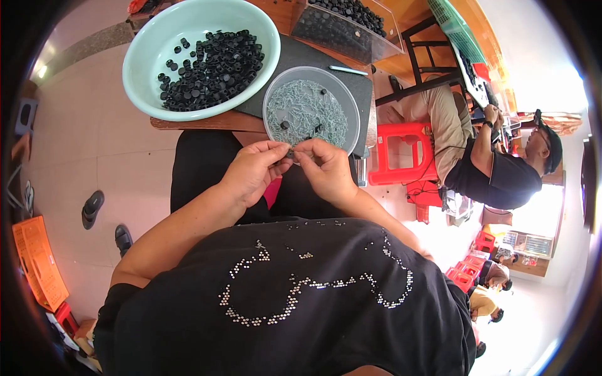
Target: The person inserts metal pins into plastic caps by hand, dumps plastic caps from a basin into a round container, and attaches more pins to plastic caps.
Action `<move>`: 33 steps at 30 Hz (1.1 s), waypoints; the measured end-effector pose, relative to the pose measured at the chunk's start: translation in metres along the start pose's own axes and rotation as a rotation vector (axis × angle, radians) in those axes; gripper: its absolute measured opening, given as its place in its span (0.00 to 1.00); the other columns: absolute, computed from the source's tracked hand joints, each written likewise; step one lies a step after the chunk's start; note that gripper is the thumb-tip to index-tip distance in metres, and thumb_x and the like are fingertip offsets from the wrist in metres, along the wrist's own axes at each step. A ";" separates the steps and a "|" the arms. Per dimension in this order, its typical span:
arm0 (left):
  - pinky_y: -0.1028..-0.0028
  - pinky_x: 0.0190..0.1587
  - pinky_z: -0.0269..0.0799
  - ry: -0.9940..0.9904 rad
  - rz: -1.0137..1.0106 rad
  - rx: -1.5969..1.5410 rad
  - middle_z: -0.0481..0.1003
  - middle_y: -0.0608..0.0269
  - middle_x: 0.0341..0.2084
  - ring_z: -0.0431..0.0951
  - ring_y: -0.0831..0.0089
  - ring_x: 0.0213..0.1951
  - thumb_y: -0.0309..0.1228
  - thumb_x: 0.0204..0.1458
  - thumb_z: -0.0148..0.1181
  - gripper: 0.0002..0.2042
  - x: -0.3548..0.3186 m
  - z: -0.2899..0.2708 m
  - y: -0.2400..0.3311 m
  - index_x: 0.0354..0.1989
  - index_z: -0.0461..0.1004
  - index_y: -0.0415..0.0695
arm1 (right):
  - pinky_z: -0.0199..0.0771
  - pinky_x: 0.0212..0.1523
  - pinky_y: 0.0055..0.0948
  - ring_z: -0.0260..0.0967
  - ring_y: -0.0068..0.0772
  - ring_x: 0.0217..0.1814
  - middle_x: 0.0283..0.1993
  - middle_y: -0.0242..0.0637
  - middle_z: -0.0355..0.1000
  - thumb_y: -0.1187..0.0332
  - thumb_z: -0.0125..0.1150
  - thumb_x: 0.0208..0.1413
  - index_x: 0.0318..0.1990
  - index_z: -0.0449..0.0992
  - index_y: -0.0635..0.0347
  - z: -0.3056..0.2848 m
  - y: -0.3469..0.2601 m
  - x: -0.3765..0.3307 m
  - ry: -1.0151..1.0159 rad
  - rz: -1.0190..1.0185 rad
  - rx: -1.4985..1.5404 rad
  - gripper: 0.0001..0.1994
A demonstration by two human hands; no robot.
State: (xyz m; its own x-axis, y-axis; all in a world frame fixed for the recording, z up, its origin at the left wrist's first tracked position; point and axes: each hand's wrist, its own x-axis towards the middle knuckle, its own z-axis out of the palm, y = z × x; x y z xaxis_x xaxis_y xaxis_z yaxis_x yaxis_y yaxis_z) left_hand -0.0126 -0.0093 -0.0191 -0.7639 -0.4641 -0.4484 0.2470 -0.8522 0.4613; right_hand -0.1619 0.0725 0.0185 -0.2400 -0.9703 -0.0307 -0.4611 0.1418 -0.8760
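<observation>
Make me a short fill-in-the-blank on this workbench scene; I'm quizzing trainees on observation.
1. The pale green basin holds small caps coloured ____.
2. The clear round dish of silvery screws sits on a dark ____.
3. The left hand and right hand pinch one small part ____ them.

Missing words: black; mat; between

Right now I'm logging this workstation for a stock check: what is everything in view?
Basin: one, pale green, table's left.
Caps: many, black, heaped in basin.
Round tray: one, clear, table's near edge.
Screws: many, silvery, in round tray.
Clear box: one, holds black parts, table's far side.
Stool: one, red, on the right.
Crate: one, orange, floor left.
Co-worker: one, black shirt, seated on the right.
Left hand: fingers pinch a small dark part.
Right hand: fingers meet the same part.
</observation>
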 end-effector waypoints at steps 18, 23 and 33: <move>0.81 0.41 0.71 -0.026 0.009 -0.012 0.74 0.66 0.31 0.73 0.79 0.33 0.26 0.53 0.58 0.04 0.002 -0.002 -0.003 0.36 0.71 0.42 | 0.73 0.34 0.36 0.73 0.47 0.32 0.30 0.47 0.73 0.79 0.57 0.47 0.33 0.73 0.67 -0.003 -0.017 0.004 0.021 -0.368 -0.393 0.05; 0.81 0.39 0.70 -0.056 0.017 0.006 0.74 0.67 0.30 0.73 0.80 0.32 0.26 0.53 0.58 0.03 0.004 -0.004 -0.005 0.34 0.72 0.43 | 0.70 0.27 0.23 0.72 0.24 0.27 0.28 0.40 0.75 0.75 0.60 0.50 0.33 0.73 0.67 -0.001 -0.002 0.003 -0.005 -0.025 -0.068 0.05; 0.84 0.39 0.70 -0.060 -0.014 -0.111 0.74 0.66 0.31 0.73 0.81 0.33 0.26 0.54 0.57 0.04 0.002 -0.001 0.001 0.36 0.73 0.42 | 0.68 0.28 0.18 0.68 0.14 0.27 0.28 0.33 0.75 0.77 0.59 0.52 0.34 0.73 0.66 -0.001 -0.008 0.002 0.049 0.115 0.278 0.03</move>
State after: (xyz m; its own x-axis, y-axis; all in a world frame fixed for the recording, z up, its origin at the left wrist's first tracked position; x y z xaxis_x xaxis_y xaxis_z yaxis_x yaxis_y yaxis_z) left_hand -0.0135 -0.0111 -0.0205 -0.8012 -0.4398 -0.4056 0.2981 -0.8813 0.3668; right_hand -0.1596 0.0695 0.0257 -0.3212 -0.9394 -0.1198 -0.1789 0.1845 -0.9664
